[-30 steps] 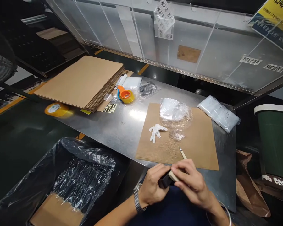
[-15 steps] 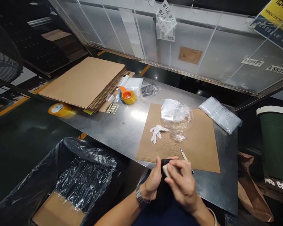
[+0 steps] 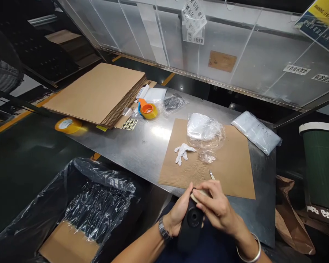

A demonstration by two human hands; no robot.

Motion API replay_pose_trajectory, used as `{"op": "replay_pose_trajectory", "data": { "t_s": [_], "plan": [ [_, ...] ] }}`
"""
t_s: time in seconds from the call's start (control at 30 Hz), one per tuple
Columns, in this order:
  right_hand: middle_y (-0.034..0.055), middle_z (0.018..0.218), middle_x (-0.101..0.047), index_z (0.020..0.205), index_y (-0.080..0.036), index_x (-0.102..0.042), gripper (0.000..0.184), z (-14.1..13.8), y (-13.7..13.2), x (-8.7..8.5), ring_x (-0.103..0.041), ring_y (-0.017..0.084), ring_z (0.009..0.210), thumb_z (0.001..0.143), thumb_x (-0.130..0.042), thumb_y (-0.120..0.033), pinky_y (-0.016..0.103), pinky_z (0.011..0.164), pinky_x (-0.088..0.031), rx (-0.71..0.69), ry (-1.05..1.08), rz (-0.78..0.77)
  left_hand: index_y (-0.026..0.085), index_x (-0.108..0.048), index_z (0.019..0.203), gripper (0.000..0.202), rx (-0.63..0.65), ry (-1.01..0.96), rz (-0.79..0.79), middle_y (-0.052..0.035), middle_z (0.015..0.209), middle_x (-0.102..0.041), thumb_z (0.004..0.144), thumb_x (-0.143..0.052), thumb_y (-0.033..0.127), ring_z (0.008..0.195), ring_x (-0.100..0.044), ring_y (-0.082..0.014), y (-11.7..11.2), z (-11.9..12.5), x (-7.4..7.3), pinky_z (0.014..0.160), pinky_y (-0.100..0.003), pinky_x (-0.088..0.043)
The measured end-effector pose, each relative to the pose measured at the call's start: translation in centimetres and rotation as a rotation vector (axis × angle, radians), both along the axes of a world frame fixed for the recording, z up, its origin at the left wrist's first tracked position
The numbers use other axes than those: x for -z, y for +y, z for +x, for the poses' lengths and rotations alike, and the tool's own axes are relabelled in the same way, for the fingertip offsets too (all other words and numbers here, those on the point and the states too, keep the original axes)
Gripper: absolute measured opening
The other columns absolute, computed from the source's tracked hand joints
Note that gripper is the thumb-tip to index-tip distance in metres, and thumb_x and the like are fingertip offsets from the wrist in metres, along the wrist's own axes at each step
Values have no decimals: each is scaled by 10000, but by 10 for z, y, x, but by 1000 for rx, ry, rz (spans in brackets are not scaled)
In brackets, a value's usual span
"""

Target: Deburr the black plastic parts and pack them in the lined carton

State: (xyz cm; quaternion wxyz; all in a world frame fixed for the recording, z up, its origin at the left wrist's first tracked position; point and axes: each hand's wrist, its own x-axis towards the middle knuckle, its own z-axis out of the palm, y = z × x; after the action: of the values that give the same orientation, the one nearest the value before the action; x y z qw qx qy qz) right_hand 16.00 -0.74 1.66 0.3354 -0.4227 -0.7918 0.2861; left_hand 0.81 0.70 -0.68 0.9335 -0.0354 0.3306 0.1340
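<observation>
In my left hand is a black, long part with a round ringed recess on its face, held near the table's front edge. My right hand pinches a small off-white block, pressed against the upper end of the black part. Fingers hide much of the block, so its exact kind cannot be made out. Just beyond my right hand lies a pale-handled craft knife, partly covered by that hand. A white glove rests on the brown cardboard sheet.
Clear plastic bags lie on the cardboard, with a wrapped white pack to the right. Stacked cardboard, an orange tape dispenser and a tape roll occupy the left. A black-lined bin stands at lower left.
The black part has tilted up, so its round recess now shows. My right hand has shifted slightly up with the block and covers more of the knife.
</observation>
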Motion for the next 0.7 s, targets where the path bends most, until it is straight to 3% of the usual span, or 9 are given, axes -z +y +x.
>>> {"op": "replay_pose_trajectory", "data": {
  "t_s": [0.1, 0.23, 0.3, 0.4, 0.5, 0.7],
  "plan": [
    [94, 1088, -478, 1243, -253, -477, 427, -7, -6, 7, -439, 218, 1003, 835, -488, -127, 402, 829, -423, 161, 73, -31, 96, -602, 651, 632, -36, 38, 27, -41, 500, -602, 719, -394, 689, 403, -555, -120, 1, -1, 1, 416, -217, -394],
    [82, 1082, -473, 1202, -280, -504, 336, -32, -22, 14, -448, 217, 1011, 871, -466, -233, 417, 852, -412, 280, 306, -143, 116, -634, 884, 417, -335, -57, -15, -70, 808, -686, 767, -493, 491, 788, -636, -176, 8, 1, 5, 734, -285, -462],
    [81, 1077, -474, 1192, -286, -512, 313, -42, -32, 13, -461, 214, 1001, 888, -436, -293, 424, 855, -410, 275, 393, -192, 123, -642, 894, 415, -421, -99, -2, -91, 991, -666, 765, -484, 485, 986, -581, -223, 12, 2, 9, 865, -343, -412],
    [73, 1048, -476, 1215, -313, -501, 337, -46, -44, 12, -482, 199, 951, 892, -419, -360, 408, 817, -434, 185, 483, -179, 160, -653, 870, 384, -457, -166, 20, -70, 1139, -614, 772, -465, 480, 1134, -481, -283, 16, 2, 13, 893, -412, -376],
    [64, 1039, -457, 1219, -333, -503, 342, -40, -42, 14, -485, 185, 937, 886, -431, -368, 372, 790, -457, 173, 559, -159, 158, -655, 860, 345, -482, -219, 6, -58, 1142, -614, 776, -463, 433, 1184, -431, -295, 18, 5, 8, 889, -406, -377],
    [69, 1098, -458, 1171, -284, -563, 308, -28, -12, 27, -440, 213, 1085, 879, -465, -264, 408, 935, -379, 397, 545, -254, 106, -620, 930, 303, -446, -174, -92, -87, 984, -662, 806, -450, 325, 1031, -558, -209, 16, 14, -6, 914, -306, -377]
  ]
}}
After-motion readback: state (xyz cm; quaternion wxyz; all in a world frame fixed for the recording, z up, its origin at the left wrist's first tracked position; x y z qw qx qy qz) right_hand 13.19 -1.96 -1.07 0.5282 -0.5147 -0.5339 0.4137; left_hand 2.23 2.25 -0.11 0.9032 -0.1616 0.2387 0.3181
